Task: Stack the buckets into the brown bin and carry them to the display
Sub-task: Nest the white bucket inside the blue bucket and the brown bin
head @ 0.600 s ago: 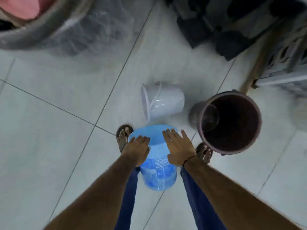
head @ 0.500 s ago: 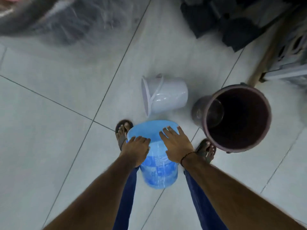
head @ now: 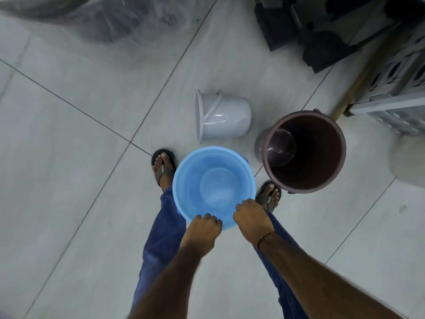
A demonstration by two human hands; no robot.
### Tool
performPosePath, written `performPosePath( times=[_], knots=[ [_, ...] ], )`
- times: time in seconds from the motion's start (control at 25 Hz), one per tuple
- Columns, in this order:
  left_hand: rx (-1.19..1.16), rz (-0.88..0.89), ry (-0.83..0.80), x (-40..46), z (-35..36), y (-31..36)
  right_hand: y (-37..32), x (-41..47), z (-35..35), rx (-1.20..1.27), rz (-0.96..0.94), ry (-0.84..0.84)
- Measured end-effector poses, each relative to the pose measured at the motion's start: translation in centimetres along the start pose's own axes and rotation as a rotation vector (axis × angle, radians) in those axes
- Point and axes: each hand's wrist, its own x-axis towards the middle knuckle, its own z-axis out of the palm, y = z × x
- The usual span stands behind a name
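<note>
A light blue bucket point(head: 213, 185) is held upright between my feet, its mouth facing up at me. My left hand point(head: 202, 229) grips its near rim, and my right hand point(head: 249, 218) grips the rim just to the right. A white bucket point(head: 224, 116) lies on its side on the floor beyond it, mouth to the left, handle across it. The brown bin point(head: 303, 153) stands upright to the right of the blue bucket, with nothing inside it.
Pale floor tiles point(head: 69, 180) spread out to the left. A plastic-wrapped bundle point(head: 110, 17) lies at the top left. Dark objects point(head: 310, 31) and grey lattice crates point(head: 395, 88) with a wooden stick point(head: 351, 90) crowd the top right, close behind the bin.
The blue bucket has been turned from bottom-up to mouth-up. Both hands have shifted from its base to its near rim.
</note>
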Motion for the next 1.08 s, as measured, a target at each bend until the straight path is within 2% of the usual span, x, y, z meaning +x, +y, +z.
performPosePath(
  times=[0.24,0.44,0.6,0.72,0.84,0.92,1.0,1.08],
  knots=[
    [-0.023,-0.002,-0.101,3.1,8.1,6.0,1.6,0.9,8.6,-0.134,-0.078,-0.050],
    [-0.062,-0.159,-0.104,2.5,7.1,6.1,1.2,-0.9,7.8,-0.155,-0.074,-0.039],
    [-0.195,-0.304,-0.009,0.9,1.0,4.5,1.8,-3.1,1.0,-0.105,-0.006,0.032],
    [-0.499,-0.484,0.135,1.3,-5.7,1.3,3.6,-1.7,-6.1,-0.137,0.032,0.129],
    [-0.832,-0.680,0.318,3.8,-10.7,-3.9,5.7,3.2,-13.3,-0.149,0.077,0.240],
    [-0.918,-0.703,0.413,7.0,-11.9,-8.1,7.1,8.6,-16.9,-0.148,0.095,0.309],
    [-0.966,-0.706,0.451,11.1,-11.6,-11.7,8.2,14.5,-19.6,-0.185,0.074,0.332],
    [-1.071,-0.698,0.425,15.8,-10.1,-14.7,8.7,20.4,-21.0,-0.308,0.026,0.277]
  ],
)
